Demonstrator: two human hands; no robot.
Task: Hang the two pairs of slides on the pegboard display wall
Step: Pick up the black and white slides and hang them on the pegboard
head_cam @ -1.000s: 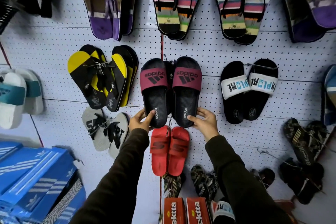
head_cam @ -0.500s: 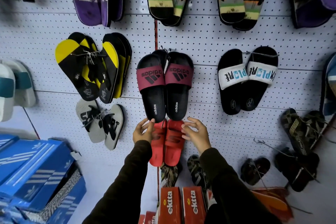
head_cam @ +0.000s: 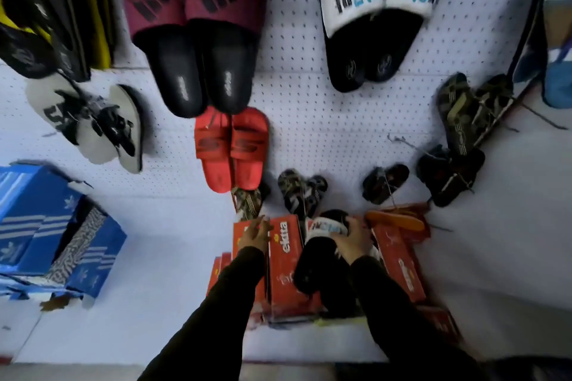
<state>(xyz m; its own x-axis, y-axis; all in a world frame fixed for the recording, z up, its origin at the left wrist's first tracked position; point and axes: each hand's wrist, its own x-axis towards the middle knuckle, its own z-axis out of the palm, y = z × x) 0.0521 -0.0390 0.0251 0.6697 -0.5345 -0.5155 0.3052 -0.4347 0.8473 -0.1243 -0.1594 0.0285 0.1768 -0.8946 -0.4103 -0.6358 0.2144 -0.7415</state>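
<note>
A black pair of slides with maroon straps (head_cam: pixel 198 40) hangs on the white pegboard (head_cam: pixel 309 120) at the top centre. Low down, a black pair of slides with a white lettered strap (head_cam: pixel 322 250) lies on red shoe boxes (head_cam: pixel 284 260). My right hand (head_cam: pixel 353 240) is closed over the strap end of this pair. Fingers spread, my left hand (head_cam: pixel 255 233) rests on a red box to the left of that pair and holds nothing. Dark sleeves cover both forearms.
Hung pairs surround the spot: red slides (head_cam: pixel 230 148), a black pair with a white strap (head_cam: pixel 374 22), grey flip-flops (head_cam: pixel 89 120), yellow-black ones (head_cam: pixel 52 9), camouflage sandals (head_cam: pixel 470 114) and small dark pairs (head_cam: pixel 385 182). Blue shoe boxes (head_cam: pixel 52 232) are stacked at the left.
Both hands dropped from the maroon-strap pair, which stays hung, down to the red boxes. The right hand closed on the white-strap pair. The view tilted downward.
</note>
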